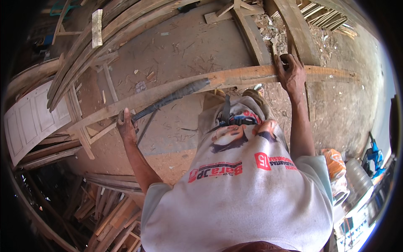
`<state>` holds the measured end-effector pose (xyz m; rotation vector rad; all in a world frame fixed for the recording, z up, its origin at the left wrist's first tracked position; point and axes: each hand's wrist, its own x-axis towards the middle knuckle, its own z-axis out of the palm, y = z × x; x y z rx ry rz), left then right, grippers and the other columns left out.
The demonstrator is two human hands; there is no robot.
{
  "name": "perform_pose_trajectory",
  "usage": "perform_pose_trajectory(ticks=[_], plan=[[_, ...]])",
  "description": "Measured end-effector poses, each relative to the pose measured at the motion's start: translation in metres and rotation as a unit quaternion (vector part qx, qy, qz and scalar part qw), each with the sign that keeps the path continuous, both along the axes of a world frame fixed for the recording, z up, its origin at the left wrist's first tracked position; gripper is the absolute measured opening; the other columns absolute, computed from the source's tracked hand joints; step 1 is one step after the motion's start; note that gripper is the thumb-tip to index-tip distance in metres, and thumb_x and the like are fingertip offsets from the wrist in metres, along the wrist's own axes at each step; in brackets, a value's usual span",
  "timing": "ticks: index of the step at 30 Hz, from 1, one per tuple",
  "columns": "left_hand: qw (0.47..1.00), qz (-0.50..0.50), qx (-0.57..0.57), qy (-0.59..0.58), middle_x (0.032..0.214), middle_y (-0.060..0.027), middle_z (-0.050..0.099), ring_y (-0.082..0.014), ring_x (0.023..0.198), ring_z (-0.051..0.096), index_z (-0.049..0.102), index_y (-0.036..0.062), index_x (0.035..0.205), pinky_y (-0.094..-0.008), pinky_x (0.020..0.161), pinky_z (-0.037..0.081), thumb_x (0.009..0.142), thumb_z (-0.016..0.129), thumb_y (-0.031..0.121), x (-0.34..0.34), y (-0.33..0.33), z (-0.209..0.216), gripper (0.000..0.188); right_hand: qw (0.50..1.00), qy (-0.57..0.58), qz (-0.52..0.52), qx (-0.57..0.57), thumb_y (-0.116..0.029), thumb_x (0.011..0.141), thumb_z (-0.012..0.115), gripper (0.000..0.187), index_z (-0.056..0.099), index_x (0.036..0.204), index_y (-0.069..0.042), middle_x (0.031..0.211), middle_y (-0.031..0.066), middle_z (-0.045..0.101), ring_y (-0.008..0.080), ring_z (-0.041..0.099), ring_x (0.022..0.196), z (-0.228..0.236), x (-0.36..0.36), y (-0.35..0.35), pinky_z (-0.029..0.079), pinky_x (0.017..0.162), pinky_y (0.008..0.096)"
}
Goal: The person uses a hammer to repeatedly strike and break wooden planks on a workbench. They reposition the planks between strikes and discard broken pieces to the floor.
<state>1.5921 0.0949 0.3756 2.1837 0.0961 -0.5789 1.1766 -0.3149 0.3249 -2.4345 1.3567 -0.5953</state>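
A long wooden plank (235, 76) spans the view in front of my body, slanting down toward the left. My right hand (291, 77) grips it from the near side, fingers curled over its far edge. At the plank's lower left part, my left hand (127, 128) is closed at the thin end of a long dark tool wrapped in black (178, 93), its thumb pointing up beside the plank's edge. The tool slants up along the plank's near side, its thick end at the plank's middle. What kind of tool it is, I cannot tell.
Long boards (121, 25) lie stacked at the far left, above a white panelled door (35, 117). Wood offcuts (115, 218) pile up at the lower left. Thick timbers (294, 29) stand beyond my right hand. An orange-and-white bag (334, 168) sits at the right. Shavings litter the floor (176, 50).
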Motion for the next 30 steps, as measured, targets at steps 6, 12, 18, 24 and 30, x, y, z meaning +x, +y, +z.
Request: perform_pose_trajectory(ticks=[6, 12, 18, 24, 30], plan=[[0.998, 0.044, -0.013, 0.043, 0.083, 0.0031, 0.049, -0.0100, 0.071, 0.046, 0.061, 0.0150, 0.103, -0.0276, 0.057, 0.037, 0.084, 0.076, 0.061, -0.022, 0.012, -0.044, 0.051, 1.000, 0.024, 0.005, -0.008, -0.035, 0.095, 0.068, 0.026, 0.072, 0.096, -0.009, 0.090, 0.0101, 0.072, 0.0317, 0.069, 0.084, -0.007, -0.002, -0.002, 0.049, 0.087, 0.0446], [0.997, 0.062, -0.044, -0.009, 0.074, 0.0033, 0.047, -0.0092, 0.058, 0.042, 0.060, 0.0171, 0.096, -0.0256, 0.051, 0.031, 0.089, 0.071, 0.062, -0.014, 0.020, -0.072, 0.047, 1.000, 0.011, 0.015, -0.003, -0.035, 0.095, 0.069, 0.026, 0.072, 0.095, -0.008, 0.090, 0.0102, 0.072, 0.0314, 0.069, 0.083, -0.005, -0.003, -0.002, 0.049, 0.086, 0.0447], [0.996, 0.058, -0.062, 0.028, 0.090, 0.0006, 0.054, -0.0114, 0.078, 0.051, 0.059, 0.0128, 0.099, -0.0296, 0.061, 0.039, 0.087, 0.076, 0.057, -0.008, 0.029, -0.075, 0.048, 1.000, -0.004, 0.014, -0.012, -0.033, 0.096, 0.069, 0.027, 0.071, 0.095, -0.007, 0.092, 0.0113, 0.072, 0.0333, 0.068, 0.087, 0.000, 0.000, 0.002, 0.049, 0.084, 0.0426], [0.997, 0.051, 0.007, -0.066, 0.081, 0.0000, 0.056, -0.0094, 0.062, 0.049, 0.059, 0.0128, 0.094, -0.0260, 0.051, 0.036, 0.089, 0.072, 0.059, -0.014, 0.016, -0.028, 0.049, 1.000, 0.018, 0.010, 0.003, -0.040, 0.097, 0.065, 0.033, 0.071, 0.096, -0.007, 0.091, 0.0133, 0.071, 0.0333, 0.069, 0.087, 0.001, 0.007, 0.004, 0.050, 0.087, 0.0447], [0.997, 0.012, 0.008, -0.074, 0.080, 0.0018, 0.055, -0.0094, 0.059, 0.047, 0.060, 0.0100, 0.101, -0.0256, 0.048, 0.034, 0.085, 0.075, 0.062, -0.023, 0.011, 0.011, 0.056, 0.999, 0.042, 0.023, -0.005, -0.038, 0.097, 0.065, 0.031, 0.071, 0.097, -0.008, 0.092, 0.0133, 0.072, 0.0321, 0.070, 0.089, -0.004, -0.001, -0.001, 0.050, 0.086, 0.0446]])
